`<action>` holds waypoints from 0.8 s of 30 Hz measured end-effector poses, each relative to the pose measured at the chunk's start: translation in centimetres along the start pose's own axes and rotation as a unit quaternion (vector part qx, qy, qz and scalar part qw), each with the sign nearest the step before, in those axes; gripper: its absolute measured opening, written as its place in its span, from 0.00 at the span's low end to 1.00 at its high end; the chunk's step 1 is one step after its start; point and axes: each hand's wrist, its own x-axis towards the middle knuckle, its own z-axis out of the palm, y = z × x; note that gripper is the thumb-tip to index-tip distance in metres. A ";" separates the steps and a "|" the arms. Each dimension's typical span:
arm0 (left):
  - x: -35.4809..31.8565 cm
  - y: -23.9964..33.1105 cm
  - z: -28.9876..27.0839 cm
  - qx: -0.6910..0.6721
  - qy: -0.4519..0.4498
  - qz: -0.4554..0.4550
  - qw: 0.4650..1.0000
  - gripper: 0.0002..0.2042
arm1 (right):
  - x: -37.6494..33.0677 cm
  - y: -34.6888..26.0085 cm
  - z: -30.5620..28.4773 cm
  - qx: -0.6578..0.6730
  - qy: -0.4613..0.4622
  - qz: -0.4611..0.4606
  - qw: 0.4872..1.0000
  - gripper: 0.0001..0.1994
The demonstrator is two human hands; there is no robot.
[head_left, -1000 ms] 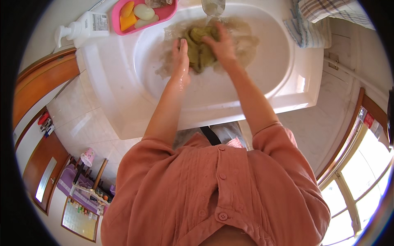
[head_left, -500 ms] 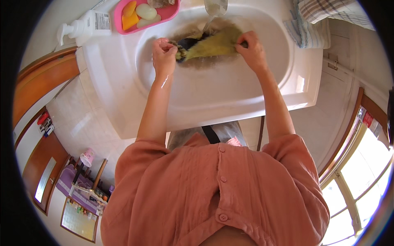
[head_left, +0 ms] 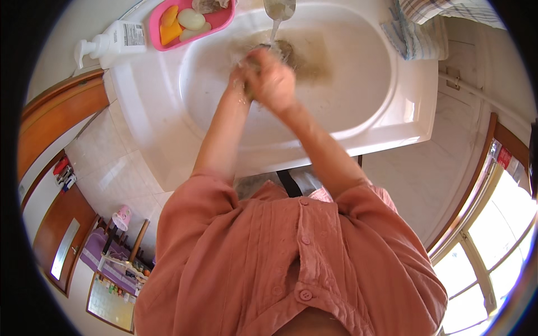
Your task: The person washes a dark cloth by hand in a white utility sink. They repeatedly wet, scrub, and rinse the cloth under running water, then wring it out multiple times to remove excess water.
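Both my hands are pressed together over the white sink [head_left: 392, 134], just below the tap [head_left: 279, 8] and its thin stream of water. My left hand [head_left: 240, 81] and my right hand [head_left: 276, 84] are blurred and closed around a bunched yellowish cloth. Only a dark bit of the cloth [head_left: 284, 50] shows past my fingers. Murky brownish water lies in the basin behind my hands.
A pink soap tray [head_left: 224, 22] with bars of soap sits at the sink's back left rim, next to a white pump bottle [head_left: 117, 39]. A checked towel [head_left: 417, 33] lies on the right rim. There is tiled floor below and a window [head_left: 493, 241] at the right.
Half a second ago my hands held the cloth stretched wide apart. They have come together at the middle of the basin with the cloth bunched between them.
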 end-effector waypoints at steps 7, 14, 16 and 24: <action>-1.2 0.4 -1.7 0.143 0.122 0.119 0.975 0.35 | 3.5 10.5 -8.1 -0.185 0.112 -0.041 0.975 0.20; -1.1 -1.9 0.7 -0.024 0.063 -0.026 0.997 0.40 | 1.7 7.4 0.6 0.377 -0.054 0.228 0.896 0.25; 2.9 -1.5 -3.9 -0.158 -0.069 -0.107 0.979 0.33 | -0.5 2.1 1.1 0.247 -0.067 0.078 0.964 0.20; -1.8 1.3 1.1 0.265 0.039 0.193 0.944 0.41 | 3.5 9.1 -7.2 -0.019 0.018 0.042 0.999 0.17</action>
